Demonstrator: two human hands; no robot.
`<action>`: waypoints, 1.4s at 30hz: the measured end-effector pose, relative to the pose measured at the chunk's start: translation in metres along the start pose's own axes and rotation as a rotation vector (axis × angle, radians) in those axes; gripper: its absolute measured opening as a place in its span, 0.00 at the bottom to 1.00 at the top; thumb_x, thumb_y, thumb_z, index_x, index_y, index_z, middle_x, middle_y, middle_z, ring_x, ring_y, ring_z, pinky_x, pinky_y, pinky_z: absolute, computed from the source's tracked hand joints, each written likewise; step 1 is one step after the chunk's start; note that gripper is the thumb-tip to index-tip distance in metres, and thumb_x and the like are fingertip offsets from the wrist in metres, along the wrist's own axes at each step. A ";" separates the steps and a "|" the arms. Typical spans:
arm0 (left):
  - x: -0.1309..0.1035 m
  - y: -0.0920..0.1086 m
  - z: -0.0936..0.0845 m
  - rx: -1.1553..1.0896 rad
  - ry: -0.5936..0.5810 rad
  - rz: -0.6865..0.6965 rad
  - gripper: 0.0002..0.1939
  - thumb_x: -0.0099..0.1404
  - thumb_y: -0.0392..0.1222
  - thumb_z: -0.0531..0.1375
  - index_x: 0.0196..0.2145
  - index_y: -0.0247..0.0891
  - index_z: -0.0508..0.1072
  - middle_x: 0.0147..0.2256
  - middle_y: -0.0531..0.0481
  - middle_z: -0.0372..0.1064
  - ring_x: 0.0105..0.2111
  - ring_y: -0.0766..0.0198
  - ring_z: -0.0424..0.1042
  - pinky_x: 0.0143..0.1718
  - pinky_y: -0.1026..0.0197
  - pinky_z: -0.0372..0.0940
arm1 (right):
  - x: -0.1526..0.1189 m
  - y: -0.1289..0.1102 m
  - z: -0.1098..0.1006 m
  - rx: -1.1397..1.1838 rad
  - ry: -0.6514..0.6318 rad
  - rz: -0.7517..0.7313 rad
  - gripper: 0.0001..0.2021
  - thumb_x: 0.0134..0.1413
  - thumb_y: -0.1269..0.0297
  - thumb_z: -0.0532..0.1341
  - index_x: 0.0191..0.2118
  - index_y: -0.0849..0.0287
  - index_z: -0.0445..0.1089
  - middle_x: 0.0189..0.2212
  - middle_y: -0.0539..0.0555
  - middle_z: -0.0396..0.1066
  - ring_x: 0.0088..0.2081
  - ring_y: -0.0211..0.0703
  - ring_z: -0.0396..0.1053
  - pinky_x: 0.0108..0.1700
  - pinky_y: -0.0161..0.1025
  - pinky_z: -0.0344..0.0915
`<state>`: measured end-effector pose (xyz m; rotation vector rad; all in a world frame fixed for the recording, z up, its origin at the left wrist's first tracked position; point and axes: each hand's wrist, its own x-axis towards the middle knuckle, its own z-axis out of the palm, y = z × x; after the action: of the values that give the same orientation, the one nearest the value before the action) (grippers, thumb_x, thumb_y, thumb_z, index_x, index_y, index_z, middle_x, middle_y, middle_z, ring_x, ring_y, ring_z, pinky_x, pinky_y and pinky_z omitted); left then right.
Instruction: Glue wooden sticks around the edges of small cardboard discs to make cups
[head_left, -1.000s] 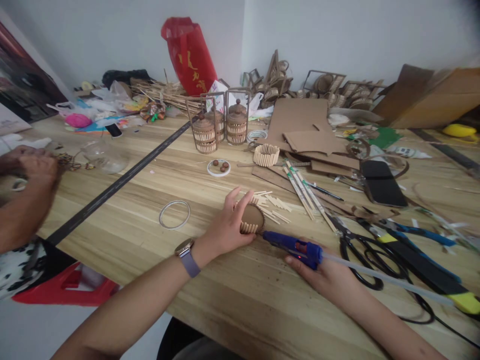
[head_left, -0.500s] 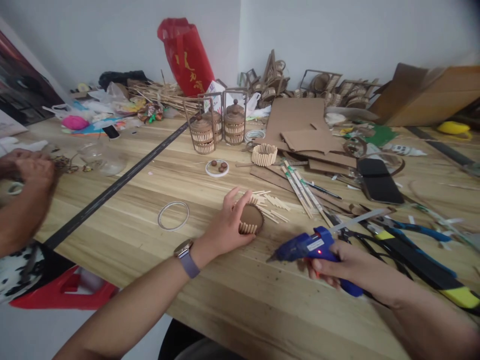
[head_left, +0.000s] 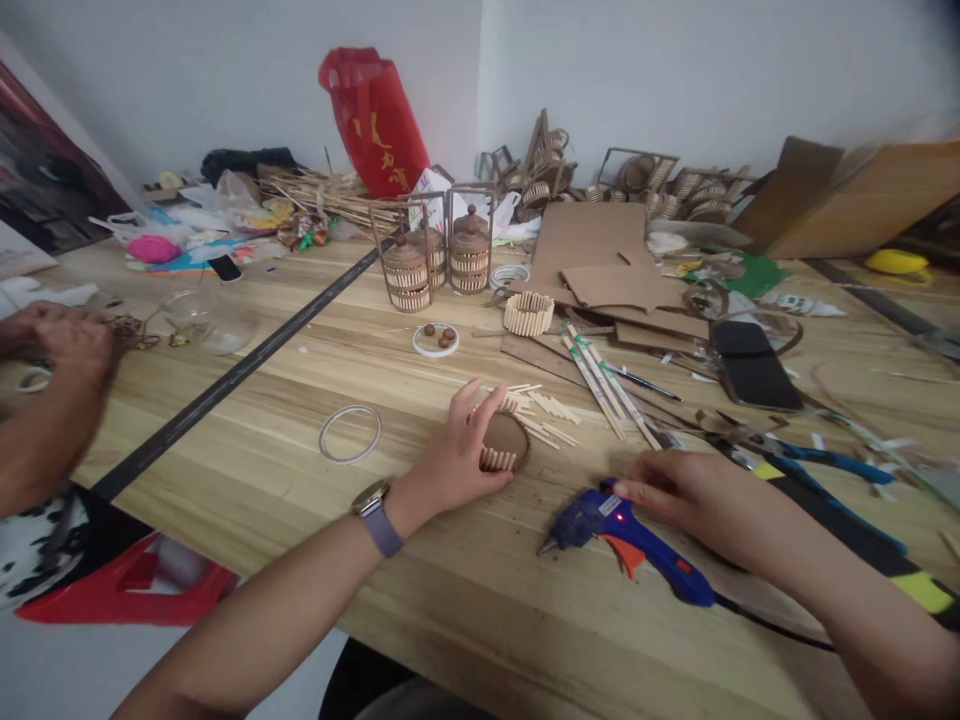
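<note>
My left hand (head_left: pixel 457 455) curves around a shallow round cardboard base (head_left: pixel 507 436), thumb at its near edge. Short wooden sticks (head_left: pixel 498 460) stand in a row along part of the base's rim. A blue glue gun (head_left: pixel 600 520) with an orange trigger and a lit red light lies low over the table, nozzle pointing left. My right hand (head_left: pixel 675 485) is closed at the gun's rear end, off the handle and trigger; its curled fingers are partly hidden. Loose short sticks (head_left: pixel 551 405) lie just beyond the base.
A ring of sticks (head_left: pixel 529 313), a white ring (head_left: pixel 350 434) and lidded stick baskets (head_left: pixel 407 272) stand or lie farther back. Pliers (head_left: pixel 836 462), a phone (head_left: pixel 754 365) and cardboard (head_left: pixel 622 275) are at right. Another person's hands (head_left: pixel 67 345) work at far left.
My right hand has left the gun's handle and trigger and moved up to its rear end. The gun has tilted, its handle now pointing right. My left hand stays on the base.
</note>
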<state>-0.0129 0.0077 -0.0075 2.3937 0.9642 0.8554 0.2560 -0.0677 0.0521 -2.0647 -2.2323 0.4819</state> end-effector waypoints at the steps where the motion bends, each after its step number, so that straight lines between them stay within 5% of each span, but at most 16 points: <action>1: 0.000 0.000 0.000 0.001 0.001 0.006 0.55 0.49 0.35 0.70 0.65 0.46 0.39 0.64 0.34 0.36 0.66 0.41 0.41 0.62 0.36 0.50 | 0.005 -0.006 -0.001 -0.026 0.006 -0.002 0.14 0.57 0.55 0.56 0.26 0.55 0.69 0.21 0.51 0.71 0.24 0.42 0.67 0.26 0.35 0.57; 6: 0.001 0.000 0.001 0.016 0.003 0.011 0.54 0.50 0.35 0.69 0.65 0.43 0.40 0.63 0.33 0.37 0.66 0.43 0.41 0.63 0.38 0.49 | 0.043 -0.044 0.004 -0.081 0.033 -0.068 0.05 0.55 0.71 0.55 0.31 0.56 0.66 0.26 0.51 0.72 0.28 0.40 0.68 0.30 0.33 0.55; 12: 0.001 -0.001 0.001 0.006 0.003 0.007 0.54 0.50 0.35 0.69 0.65 0.44 0.40 0.63 0.33 0.37 0.65 0.42 0.42 0.62 0.37 0.50 | 0.073 -0.060 0.018 -0.119 -0.003 -0.091 0.06 0.48 0.75 0.56 0.33 0.58 0.66 0.29 0.54 0.73 0.31 0.42 0.69 0.29 0.34 0.53; 19: 0.000 0.000 0.000 -0.013 -0.010 0.004 0.54 0.50 0.36 0.69 0.65 0.44 0.40 0.64 0.34 0.37 0.65 0.42 0.42 0.62 0.37 0.50 | 0.059 -0.054 0.016 -0.167 -0.096 -0.070 0.12 0.50 0.73 0.56 0.43 0.61 0.66 0.37 0.60 0.76 0.36 0.47 0.73 0.32 0.35 0.56; 29: 0.001 0.000 0.000 -0.008 0.000 0.011 0.53 0.50 0.35 0.69 0.65 0.44 0.41 0.64 0.34 0.38 0.66 0.41 0.41 0.63 0.36 0.48 | 0.052 -0.053 0.013 -0.198 -0.124 -0.102 0.14 0.50 0.74 0.55 0.44 0.64 0.68 0.37 0.62 0.77 0.38 0.49 0.74 0.34 0.37 0.59; 36: 0.001 -0.001 0.001 0.005 -0.008 0.005 0.53 0.51 0.36 0.68 0.65 0.44 0.41 0.64 0.34 0.37 0.66 0.42 0.41 0.62 0.37 0.49 | 0.052 -0.057 0.009 -0.193 -0.110 -0.152 0.07 0.49 0.74 0.55 0.31 0.61 0.71 0.31 0.59 0.75 0.32 0.45 0.71 0.31 0.36 0.55; 42: 0.001 0.000 -0.001 -0.015 -0.018 0.004 0.53 0.51 0.35 0.68 0.65 0.45 0.40 0.64 0.34 0.37 0.66 0.41 0.41 0.61 0.36 0.50 | 0.048 -0.063 -0.002 -0.043 -0.074 -0.179 0.06 0.53 0.71 0.54 0.31 0.59 0.68 0.26 0.52 0.72 0.27 0.39 0.67 0.29 0.33 0.56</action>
<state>-0.0128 0.0085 -0.0067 2.3876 0.9434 0.8384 0.1909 -0.0235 0.0636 -1.8714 -2.4615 0.5083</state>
